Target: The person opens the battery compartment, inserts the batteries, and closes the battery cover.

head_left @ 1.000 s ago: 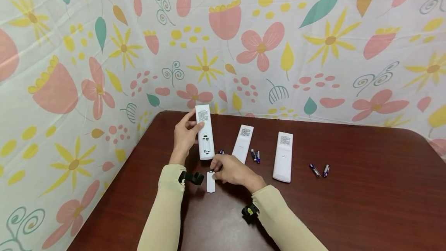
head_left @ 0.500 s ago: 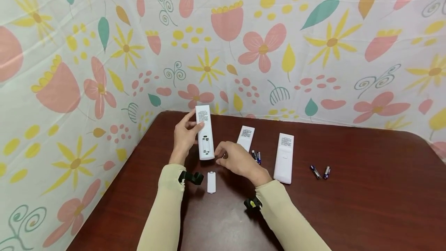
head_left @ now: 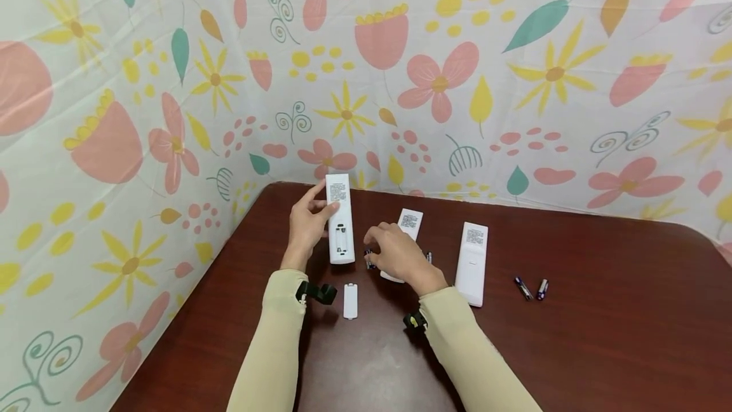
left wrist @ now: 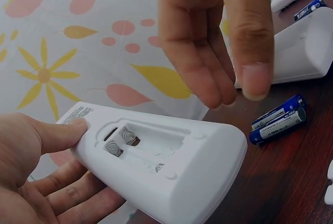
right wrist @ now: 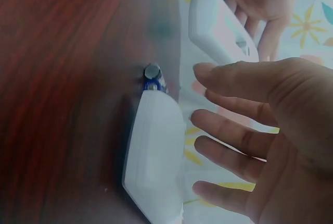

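Observation:
My left hand [head_left: 304, 229] grips a white remote control [head_left: 341, 212], tilted up with its back towards me. Its battery compartment [left wrist: 145, 143] is uncovered, and springs show inside with no batteries. Over the table to its right is my right hand [head_left: 399, 256], its fingers apart and holding nothing in the right wrist view. A pair of blue-and-silver batteries [left wrist: 278, 120] lies on the table below the right fingers, apart from them. The loose battery cover [head_left: 351, 301] lies flat in front of the held remote.
A second white remote [head_left: 410, 221] lies partly hidden behind the right hand, with a battery [head_left: 429, 257] showing beside it. Further right are a third remote [head_left: 471, 266] and two batteries, one tilted [head_left: 523, 288], one more upright [head_left: 542, 289]. A patterned cloth [head_left: 434, 145] hangs behind the table.
My right hand has moved from beside the battery cover up and right to above the pair of batteries. The left hand keeps its hold on the remote; the camera has shifted slightly.

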`<move>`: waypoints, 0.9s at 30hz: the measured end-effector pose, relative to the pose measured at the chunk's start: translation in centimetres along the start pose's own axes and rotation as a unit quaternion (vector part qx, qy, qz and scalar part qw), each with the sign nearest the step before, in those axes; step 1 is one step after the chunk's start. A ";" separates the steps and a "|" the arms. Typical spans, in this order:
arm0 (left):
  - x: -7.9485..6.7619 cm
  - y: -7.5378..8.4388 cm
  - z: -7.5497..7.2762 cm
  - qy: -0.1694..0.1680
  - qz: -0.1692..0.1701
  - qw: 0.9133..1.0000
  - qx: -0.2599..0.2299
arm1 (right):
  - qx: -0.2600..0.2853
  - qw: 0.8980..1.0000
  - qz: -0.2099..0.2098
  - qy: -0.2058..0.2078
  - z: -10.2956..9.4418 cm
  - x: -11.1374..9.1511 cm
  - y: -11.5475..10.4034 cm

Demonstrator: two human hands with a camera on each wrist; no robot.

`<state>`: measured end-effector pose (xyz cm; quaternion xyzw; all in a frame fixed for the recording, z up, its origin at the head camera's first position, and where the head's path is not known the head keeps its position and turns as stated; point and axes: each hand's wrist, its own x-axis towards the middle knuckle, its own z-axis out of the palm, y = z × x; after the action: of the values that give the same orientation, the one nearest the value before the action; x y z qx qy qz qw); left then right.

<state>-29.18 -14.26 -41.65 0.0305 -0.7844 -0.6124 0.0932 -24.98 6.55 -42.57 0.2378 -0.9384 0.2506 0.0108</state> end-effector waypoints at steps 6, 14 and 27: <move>0.0 0.1 0.3 -0.001 0.003 1.000 -0.006 | -0.016 1.000 0.000 -0.017 -0.2 0.3 0.7; 0.1 0.1 0.3 0.002 0.006 1.000 -0.004 | -0.029 0.999 -0.001 -0.026 0.0 0.4 1.3; -0.2 0.1 0.4 -0.001 0.002 1.000 -0.013 | -0.029 0.999 -0.002 -0.035 0.5 0.3 1.6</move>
<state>-29.04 -13.82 -41.66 0.0269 -0.7766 -0.6223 0.0944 -25.95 7.37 -43.66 0.2480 -0.9445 0.2148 -0.0145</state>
